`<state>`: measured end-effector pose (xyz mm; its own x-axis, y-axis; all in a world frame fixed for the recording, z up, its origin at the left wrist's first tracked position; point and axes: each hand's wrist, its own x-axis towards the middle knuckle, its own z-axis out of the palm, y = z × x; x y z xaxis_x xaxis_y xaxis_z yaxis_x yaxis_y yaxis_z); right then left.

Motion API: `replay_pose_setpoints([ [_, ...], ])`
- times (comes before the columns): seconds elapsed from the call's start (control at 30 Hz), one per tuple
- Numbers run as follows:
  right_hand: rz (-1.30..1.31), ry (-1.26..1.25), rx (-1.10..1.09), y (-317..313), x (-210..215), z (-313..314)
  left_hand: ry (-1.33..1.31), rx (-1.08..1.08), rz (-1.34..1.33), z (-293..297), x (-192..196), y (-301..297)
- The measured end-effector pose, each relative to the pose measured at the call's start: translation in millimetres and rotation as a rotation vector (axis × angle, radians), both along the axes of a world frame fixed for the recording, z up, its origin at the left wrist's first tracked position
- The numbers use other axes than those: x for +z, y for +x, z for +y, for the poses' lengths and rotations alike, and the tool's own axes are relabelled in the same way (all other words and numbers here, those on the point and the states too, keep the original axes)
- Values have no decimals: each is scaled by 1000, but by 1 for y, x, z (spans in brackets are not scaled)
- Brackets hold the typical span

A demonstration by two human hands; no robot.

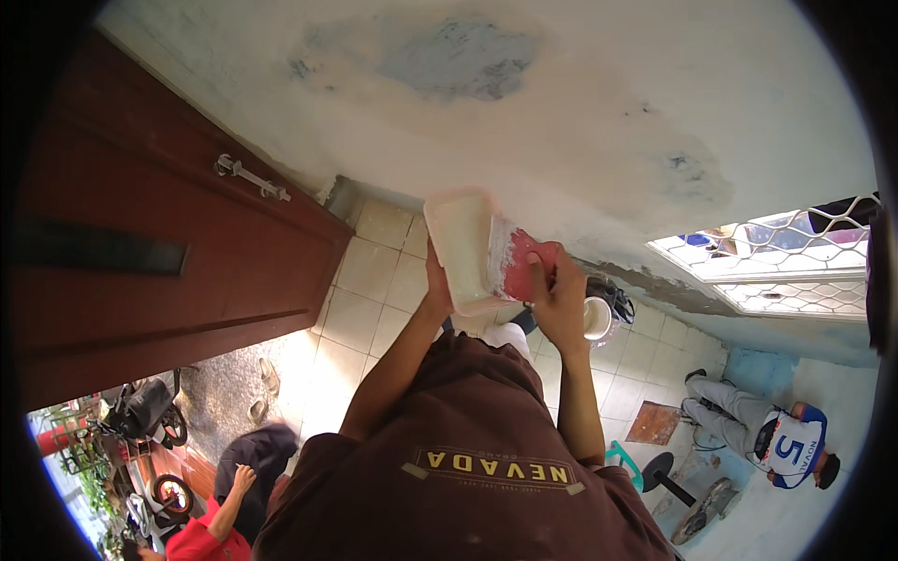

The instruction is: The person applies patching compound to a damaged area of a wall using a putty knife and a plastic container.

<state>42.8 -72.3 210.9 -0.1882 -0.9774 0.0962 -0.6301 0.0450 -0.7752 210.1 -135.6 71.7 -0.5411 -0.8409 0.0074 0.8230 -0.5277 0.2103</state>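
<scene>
A shallow pink tray (475, 308) rests in my left hand (437, 278), whose fingers curl around its left side and underneath. Pale, creamy filler coats the inside of the tray. My right hand (559, 297) grips a red putty spreader (526, 267), with the thumb on its upper face. The spreader's whitish, smeared edge lies over the right side of the tray. Just beyond both hands stands a pale wall (580, 140) with patchy grey areas.
A brown door (168, 252) stands at the left, a grilled window (786, 252) at the right. Below my right hand is a white bucket (597, 320). One person (790, 449) is at the right, another (210, 533) at lower left near motorcycles (145, 416). Sandals (267, 379) lie outside.
</scene>
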Motion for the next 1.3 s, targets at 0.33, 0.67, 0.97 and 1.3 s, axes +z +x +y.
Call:
replay_pose_setpoints([
  [0.33,318,117,103,33,-14,-26,106,-1,-89,8,3,-31],
  [0.67,392,14,123,42,-30,-44,110,-39,-224,6,16,-34],
  [0.97,340,41,0,29,-16,-46,83,-22,-150,8,-15,-29],
  [1.3,228,-41,38,25,-7,-34,52,-22,-83,12,-13,-29],
])
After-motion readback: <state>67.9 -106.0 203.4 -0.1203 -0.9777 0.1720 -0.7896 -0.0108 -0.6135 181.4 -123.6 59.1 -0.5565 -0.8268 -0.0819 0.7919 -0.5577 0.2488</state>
